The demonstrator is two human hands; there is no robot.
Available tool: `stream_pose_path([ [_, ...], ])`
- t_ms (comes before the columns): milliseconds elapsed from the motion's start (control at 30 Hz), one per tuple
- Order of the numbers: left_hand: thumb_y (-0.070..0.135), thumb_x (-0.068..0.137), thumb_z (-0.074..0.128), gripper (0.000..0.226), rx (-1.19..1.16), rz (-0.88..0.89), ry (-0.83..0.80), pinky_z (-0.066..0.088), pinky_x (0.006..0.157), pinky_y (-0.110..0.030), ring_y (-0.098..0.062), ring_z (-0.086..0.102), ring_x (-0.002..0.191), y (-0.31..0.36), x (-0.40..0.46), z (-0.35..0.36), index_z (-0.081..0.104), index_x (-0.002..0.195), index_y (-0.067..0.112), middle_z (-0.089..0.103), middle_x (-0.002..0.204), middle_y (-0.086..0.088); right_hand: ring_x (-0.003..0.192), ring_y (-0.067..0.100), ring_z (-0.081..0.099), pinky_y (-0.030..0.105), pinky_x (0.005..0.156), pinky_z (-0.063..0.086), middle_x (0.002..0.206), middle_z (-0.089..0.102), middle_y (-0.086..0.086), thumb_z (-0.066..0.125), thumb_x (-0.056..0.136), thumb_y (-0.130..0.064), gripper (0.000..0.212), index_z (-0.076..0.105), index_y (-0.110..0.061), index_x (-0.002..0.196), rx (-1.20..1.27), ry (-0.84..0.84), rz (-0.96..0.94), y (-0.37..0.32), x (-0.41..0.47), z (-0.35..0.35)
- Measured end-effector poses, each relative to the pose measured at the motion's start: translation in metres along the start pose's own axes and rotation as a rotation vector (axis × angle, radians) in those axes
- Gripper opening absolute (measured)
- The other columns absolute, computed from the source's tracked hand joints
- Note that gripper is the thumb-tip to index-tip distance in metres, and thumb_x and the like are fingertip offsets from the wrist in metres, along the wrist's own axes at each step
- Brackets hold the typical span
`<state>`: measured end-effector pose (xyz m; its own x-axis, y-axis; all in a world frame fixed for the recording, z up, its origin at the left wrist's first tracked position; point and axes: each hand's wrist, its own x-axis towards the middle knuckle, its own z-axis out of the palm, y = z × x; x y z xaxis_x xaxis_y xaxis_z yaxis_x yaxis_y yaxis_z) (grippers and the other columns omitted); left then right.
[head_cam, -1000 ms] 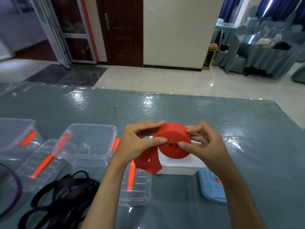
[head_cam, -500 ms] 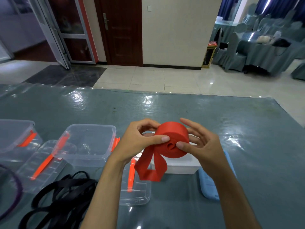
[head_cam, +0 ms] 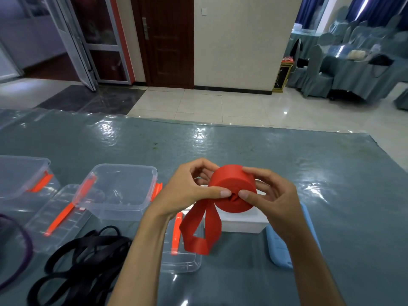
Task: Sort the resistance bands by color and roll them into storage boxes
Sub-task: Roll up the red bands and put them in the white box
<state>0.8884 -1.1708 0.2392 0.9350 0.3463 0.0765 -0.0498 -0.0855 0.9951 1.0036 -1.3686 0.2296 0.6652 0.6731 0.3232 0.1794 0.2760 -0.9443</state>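
A red resistance band [head_cam: 231, 184] is wound into a thick roll, held in the air above the table. My left hand [head_cam: 187, 191] grips the roll from the left, thumb pressed near its centre. My right hand [head_cam: 267, 195] grips it from the right, thumb at the core and fingers over the top. A loose loop of the band hangs below the roll. Under the roll stands a white storage box [head_cam: 242, 221]. A clear storage box [head_cam: 117, 188] with orange clips stands to the left. Black bands [head_cam: 84, 261] lie heaped at the near left.
Another clear box [head_cam: 19, 175] stands at the far left, with clear lids [head_cam: 55, 215] lying between and in front of the boxes. A purple band [head_cam: 19, 257] curves at the left edge. A blue lid [head_cam: 284, 246] lies right of the white box. The table [head_cam: 287, 155] has a shiny grey-blue cover.
The loose tail of the red band has dropped lower and hangs as a longer loop. Both thumbs have shifted to meet at the roll's centre. The view has moved slightly closer.
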Motion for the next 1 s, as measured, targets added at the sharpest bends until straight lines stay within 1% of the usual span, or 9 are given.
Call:
stream_pose_path([
  [100, 0.028, 0.06, 0.102, 0.042, 0.052, 0.042, 0.084, 0.057, 0.079, -0.027, -0.013, 0.067, 0.082, 0.001, -0.001, 0.002, 0.079, 0.093, 0.019, 0.074, 0.087, -0.009, 0.107, 0.028, 0.077, 0.032, 0.076, 0.064, 0.118, 0.076, 0.006, 0.091, 0.076, -0.007, 0.042, 0.073, -0.026, 0.109, -0.006, -0.002, 0.037, 0.002, -0.001, 0.002],
  [200, 0.038, 0.056, 0.1, 0.045, 0.031, 0.046, 0.125, 0.055, 0.076, -0.025, -0.011, 0.065, 0.08, -0.002, -0.002, 0.009, 0.081, 0.094, 0.022, 0.072, 0.083, -0.003, 0.095, 0.029, 0.079, 0.036, 0.07, 0.064, 0.11, 0.077, 0.009, 0.094, 0.071, -0.021, 0.047, 0.065, -0.033, 0.106, -0.05, -0.036, 0.09, -0.003, 0.002, -0.002],
  [300, 0.032, 0.064, 0.099, 0.045, -0.02, -0.004, 0.066, 0.057, 0.077, -0.022, -0.01, 0.07, 0.082, -0.006, -0.003, 0.015, 0.082, 0.104, 0.024, 0.077, 0.089, -0.002, 0.102, 0.027, 0.078, 0.035, 0.074, 0.066, 0.117, 0.077, 0.002, 0.095, 0.072, -0.03, 0.061, 0.067, -0.04, 0.125, -0.124, -0.07, 0.075, -0.01, 0.003, -0.013],
  [400, 0.023, 0.075, 0.095, 0.037, -0.006, -0.044, 0.017, 0.059, 0.084, -0.025, -0.014, 0.076, 0.093, -0.01, -0.003, 0.018, 0.08, 0.108, 0.024, 0.081, 0.101, -0.003, 0.111, 0.023, 0.075, 0.033, 0.081, 0.065, 0.125, 0.075, -0.002, 0.093, 0.075, -0.024, 0.054, 0.075, -0.037, 0.124, -0.116, -0.015, -0.005, -0.009, -0.001, -0.014],
  [533, 0.021, 0.074, 0.095, 0.031, 0.011, -0.04, 0.05, 0.062, 0.093, -0.038, -0.029, 0.077, 0.097, -0.013, -0.005, 0.017, 0.081, 0.102, 0.019, 0.081, 0.1, -0.008, 0.103, 0.028, 0.078, 0.032, 0.077, 0.064, 0.117, 0.076, 0.002, 0.094, 0.072, -0.015, 0.046, 0.074, -0.031, 0.11, -0.053, 0.04, 0.009, -0.009, -0.002, -0.013],
  [700, 0.027, 0.068, 0.098, 0.035, 0.229, 0.042, 0.023, 0.051, 0.108, -0.044, -0.014, 0.072, 0.103, -0.011, -0.003, 0.015, 0.082, 0.099, 0.023, 0.077, 0.1, 0.005, 0.084, 0.028, 0.079, 0.03, 0.065, 0.063, 0.102, 0.078, 0.002, 0.095, 0.065, -0.022, 0.056, 0.056, -0.038, 0.102, -0.191, -0.041, 0.118, -0.008, -0.001, -0.013],
  [800, 0.034, 0.066, 0.097, 0.037, 0.243, 0.055, 0.003, 0.052, 0.107, -0.042, -0.012, 0.073, 0.103, -0.014, -0.004, 0.018, 0.081, 0.099, 0.028, 0.078, 0.101, 0.007, 0.102, 0.013, 0.076, 0.026, 0.074, 0.064, 0.118, 0.074, -0.015, 0.096, 0.067, -0.035, 0.074, 0.06, -0.054, 0.128, -0.328, -0.143, 0.114, -0.015, 0.0, -0.019],
  [867, 0.037, 0.065, 0.096, 0.04, 0.2, 0.058, 0.008, 0.056, 0.103, -0.038, -0.013, 0.075, 0.101, -0.016, -0.004, 0.021, 0.081, 0.101, 0.028, 0.079, 0.1, 0.006, 0.112, 0.007, 0.071, 0.023, 0.08, 0.063, 0.124, 0.071, -0.021, 0.097, 0.071, -0.037, 0.067, 0.067, -0.05, 0.129, -0.366, -0.153, 0.06, -0.016, 0.0, -0.02],
  [1000, 0.034, 0.07, 0.095, 0.047, 0.037, 0.044, -0.005, 0.059, 0.09, -0.026, -0.017, 0.076, 0.101, -0.013, -0.002, 0.019, 0.078, 0.114, 0.033, 0.078, 0.106, -0.001, 0.103, 0.021, 0.077, 0.028, 0.076, 0.063, 0.117, 0.076, -0.004, 0.094, 0.07, -0.019, 0.052, 0.074, -0.032, 0.116, -0.17, -0.01, 0.052, -0.006, -0.004, -0.016],
])
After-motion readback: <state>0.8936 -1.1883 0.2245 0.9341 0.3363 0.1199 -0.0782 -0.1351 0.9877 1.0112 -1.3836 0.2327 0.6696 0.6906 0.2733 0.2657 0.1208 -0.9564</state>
